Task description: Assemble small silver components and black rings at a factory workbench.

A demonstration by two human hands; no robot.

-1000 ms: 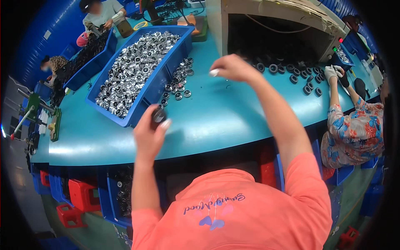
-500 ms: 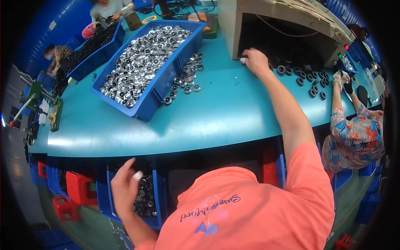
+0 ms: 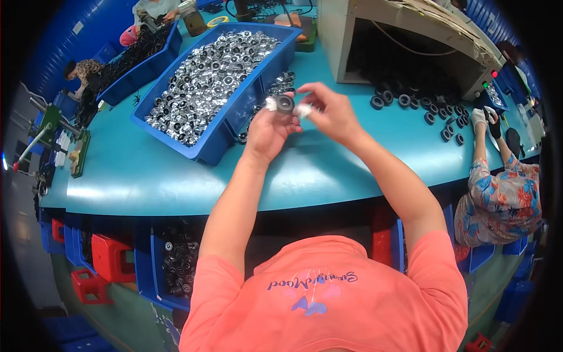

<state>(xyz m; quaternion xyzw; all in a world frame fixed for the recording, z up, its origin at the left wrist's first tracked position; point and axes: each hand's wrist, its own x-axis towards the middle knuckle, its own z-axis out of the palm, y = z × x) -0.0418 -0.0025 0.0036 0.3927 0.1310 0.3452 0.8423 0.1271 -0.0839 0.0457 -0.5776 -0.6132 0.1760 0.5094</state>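
Observation:
Over the teal bench, my left hand is closed on a black ring, raised between its fingertips. My right hand is close beside the ring on its right, fingers bent toward it. Motion smears those fingertips, so whether they touch the ring or hold anything cannot be made out. White wrapping shows on fingers of both hands. Just beyond my left hand, small shiny metal-and-black round parts lie next to a big blue bin full of the same kind. To the right, loose black rings are scattered before a box-like machine.
The beige machine has a dark opening and stands at the back right. A co-worker's gloved hands are at the right end of the bench. Below its front edge sit a blue crate of black parts and red stools.
My right hand has come back from the machine's opening to the middle. My left hand has risen from beside the under-bench crate and now holds a black ring.

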